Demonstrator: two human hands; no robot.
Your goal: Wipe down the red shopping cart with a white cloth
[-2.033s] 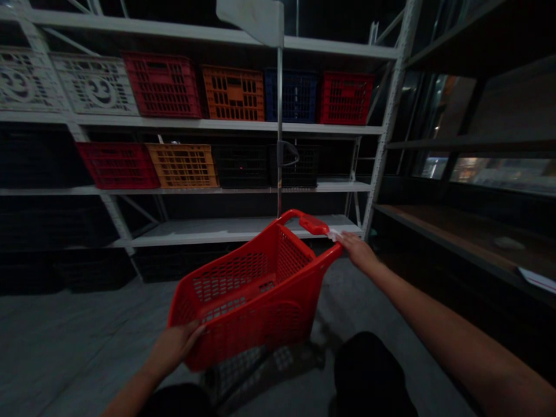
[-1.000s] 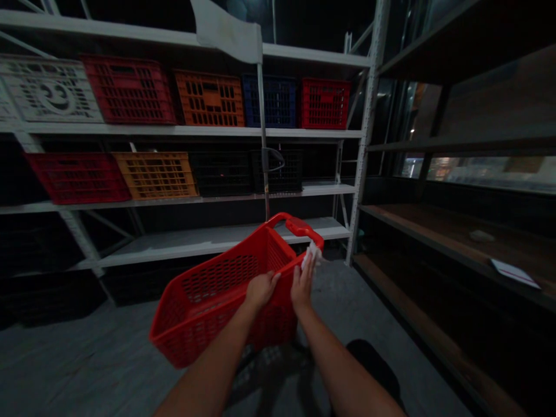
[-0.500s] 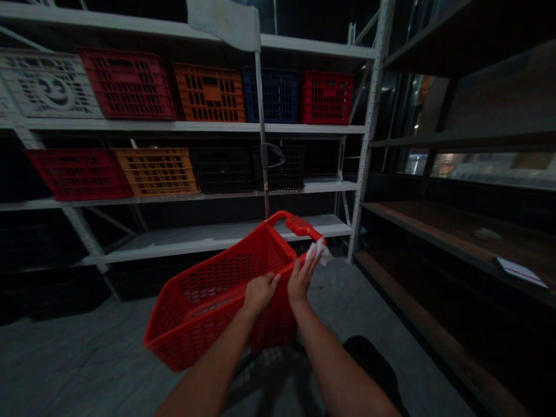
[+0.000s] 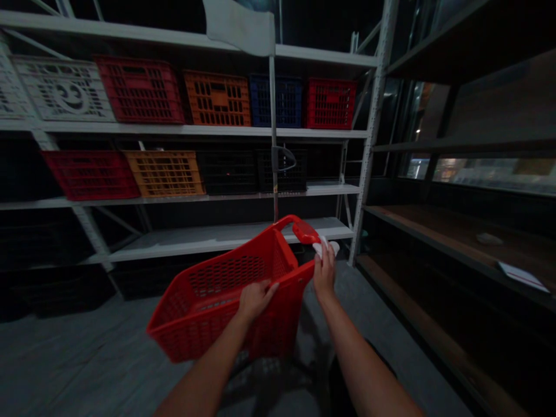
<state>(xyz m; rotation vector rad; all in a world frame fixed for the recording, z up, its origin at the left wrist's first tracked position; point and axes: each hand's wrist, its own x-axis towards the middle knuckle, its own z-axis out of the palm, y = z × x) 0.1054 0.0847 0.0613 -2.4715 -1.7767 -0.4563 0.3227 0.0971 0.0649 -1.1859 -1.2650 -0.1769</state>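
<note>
Perforated plastic basket (image 4: 226, 284) clamped by left hand (image 4: 256, 301); right hand (image 4: 324, 273), apart, pinches white cloth (image 4: 325, 248).

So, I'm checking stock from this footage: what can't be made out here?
Head view:
- white wad: right hand hides part of it; material unclear.
- paper on the right shelf: too small to read.
- bottom-shelf crates: too dark.
- frame under the basket: basket hides it, bottom edge cuts it off.

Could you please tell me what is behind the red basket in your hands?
Behind the basket are a metal pole and a low white shelf. The basket itself covers the pole's foot and the floor directly behind it.
</note>
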